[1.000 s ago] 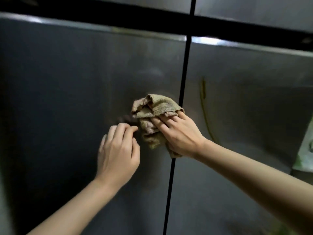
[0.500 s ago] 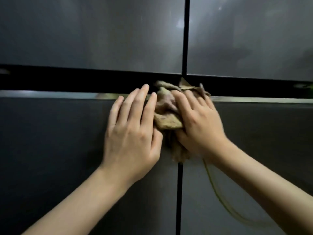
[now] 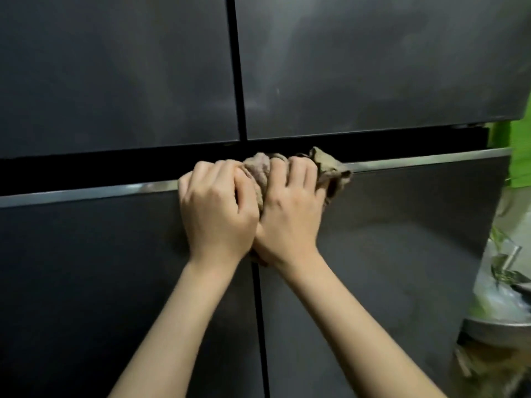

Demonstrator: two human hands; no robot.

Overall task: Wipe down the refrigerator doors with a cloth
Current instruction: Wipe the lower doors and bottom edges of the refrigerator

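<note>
Both forearms reach up, with the right hand (image 3: 290, 214) curled round the bunched cloth (image 3: 327, 170), pressing it onto the top edge of the lower refrigerator doors (image 3: 402, 239), likely to scrub that ledge, while the left hand (image 3: 215, 208) curls over the edge alongside, whether gripping cloth I cannot tell.
</note>
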